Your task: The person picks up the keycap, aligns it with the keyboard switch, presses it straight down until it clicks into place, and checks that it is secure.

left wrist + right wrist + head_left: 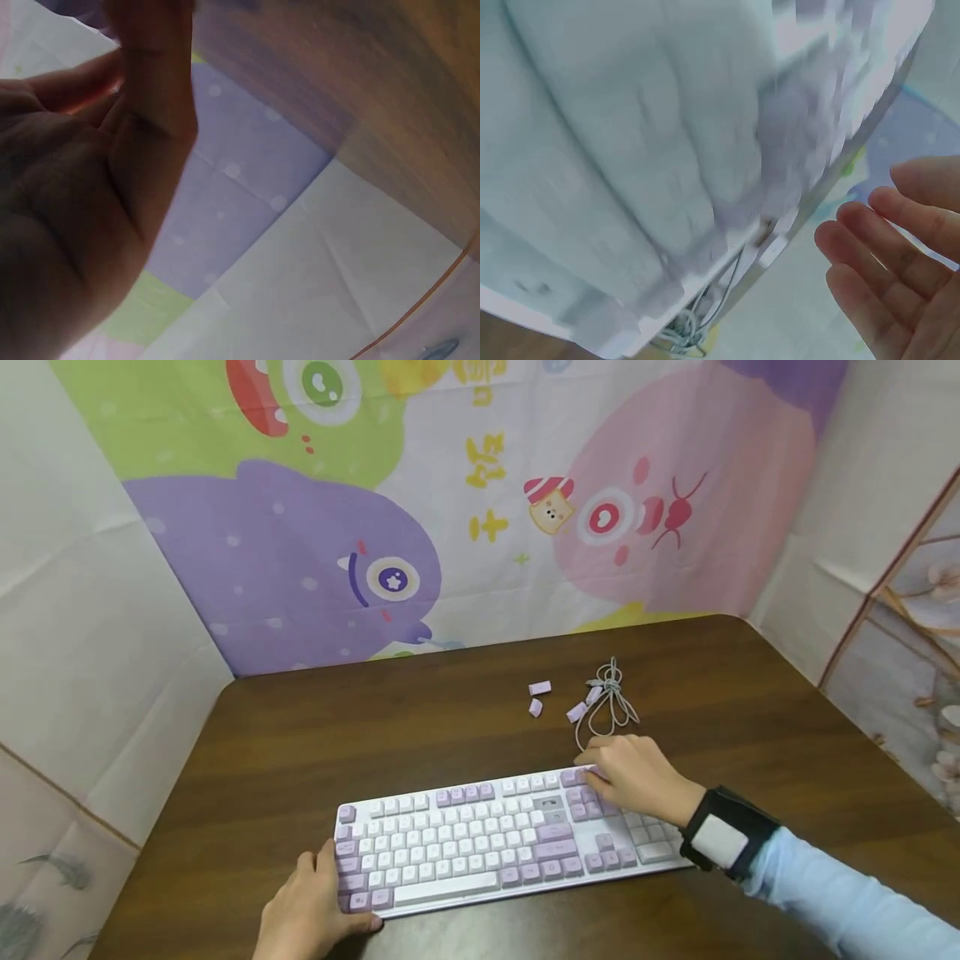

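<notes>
White-and-lilac mechanical keyboard (495, 835) lies flat at the near middle of a dark wood-grain table (315, 718), long side across.

Left hand (315, 910) rests at its near-left corner, thumb curled round the front edge, other fingers on the lilac keys there. In the left wrist view only the palm and bent fingers show.

Right hand (637, 777) sits over the far-right key cluster, fingers bent down with tips on the top row. Whether they pinch a cap or just press, cannot tell. In the right wrist view the fingers look loosely straight, apart.

Handling, as a guess: rigid plastic board, moderate weight, slides easily on the smooth top. Best held by the two short ends or the case edge, not by the keys, as the caps pull off.

Loose lilac keycaps (539, 688) lie far of the board. Just right of them is a coiled grey cable (611, 702), running toward the board's far edge.

Room: cartoon monster cloth backdrop (420, 502) behind the table, white sheeting on the left, a floral panel on the right.
</notes>
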The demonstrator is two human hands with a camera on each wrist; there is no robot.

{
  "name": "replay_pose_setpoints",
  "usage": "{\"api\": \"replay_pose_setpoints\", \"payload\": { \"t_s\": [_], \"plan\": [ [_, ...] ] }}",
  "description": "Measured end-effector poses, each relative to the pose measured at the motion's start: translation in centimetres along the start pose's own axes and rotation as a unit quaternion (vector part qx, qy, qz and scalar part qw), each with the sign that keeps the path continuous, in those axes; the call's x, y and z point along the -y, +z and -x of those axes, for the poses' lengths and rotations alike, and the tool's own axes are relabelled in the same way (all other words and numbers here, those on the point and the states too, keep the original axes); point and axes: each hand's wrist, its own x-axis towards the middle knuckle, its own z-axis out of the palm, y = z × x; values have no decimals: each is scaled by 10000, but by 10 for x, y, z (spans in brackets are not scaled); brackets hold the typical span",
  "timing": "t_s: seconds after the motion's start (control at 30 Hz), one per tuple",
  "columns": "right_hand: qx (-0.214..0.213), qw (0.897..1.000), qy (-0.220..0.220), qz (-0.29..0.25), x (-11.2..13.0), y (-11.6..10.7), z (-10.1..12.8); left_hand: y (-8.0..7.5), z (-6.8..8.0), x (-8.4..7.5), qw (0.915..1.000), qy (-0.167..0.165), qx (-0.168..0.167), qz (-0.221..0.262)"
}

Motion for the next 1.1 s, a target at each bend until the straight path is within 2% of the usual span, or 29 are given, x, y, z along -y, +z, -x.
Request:
{"api": "replay_pose_setpoints", "payload": {
  "t_s": [0.1, 0.2, 0.4, 0.53, 0.67, 0.77, 0.93, 1.1],
  "plan": [
    [219, 9997, 48, 42, -9, 4, -21, 2, 0, 3, 9999, -37, 134, 11],
    [466, 9988, 35, 140, -18, 10, -42, 4, 0, 3, 10000, 10, 66, 36],
    [723, 9969, -89, 307, -33, 37, -77, 10, 0, 4, 9998, 56, 79, 168],
    [691, 9965, -212, 430, -39, 56, -84, 15, 3, 5, 9994, 97, 164, 295],
    [728, 9958, -99, 553, -42, 67, -88, 13, 1, 3, 9992, 68, 216, 335],
    [494, 9965, -133, 665, -41, 69, -91, 10, 0, 3, 9992, 26, 241, 319],
    [23, 9950, -464, 885, -37, 70, -98, 6, -1, 6, 9994, -26, 208, 279],
    [29, 9939, -547, 959, -31, 70, -103, 3, -1, 11, 9995, -25, 112, 284]
  ]
}}
